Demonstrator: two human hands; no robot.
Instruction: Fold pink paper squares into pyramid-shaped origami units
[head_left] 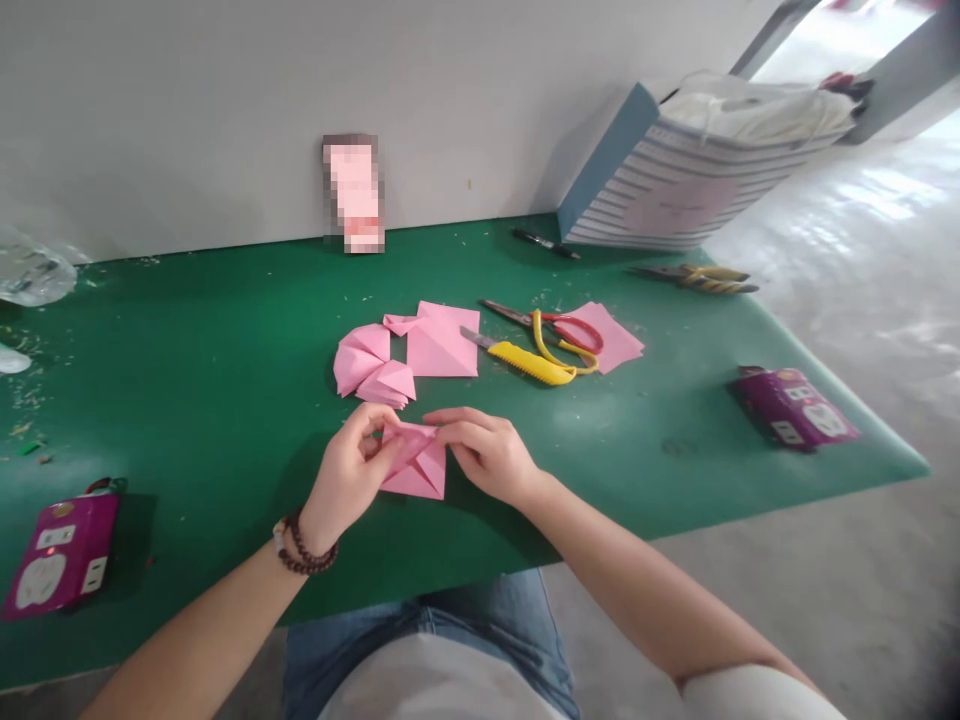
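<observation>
A pink sheet of folding paper (424,474), creased and partly folded, is held between my hands near the table's front edge. My left hand (358,458) pinches its upper left part between thumb and fingers. At the upper right corner, the fingertips of my right hand (486,450) are closed on the same paper. Just beyond lie folded pink paper pieces (363,358) and a larger folded pink square (444,345). A yellow-handled cutter (531,363) rests with its blade tip over that square. Scissors (559,328) with red and yellow handles overlap a stack of pink paper (621,340).
On the green table (225,340) lie a pen (545,243) and pliers (697,277) at the back right. A striped paper bag (690,185) leans there. Purple power boxes stand left (64,555) and right (796,408). A blurred-out upright object (356,195) leans on the wall.
</observation>
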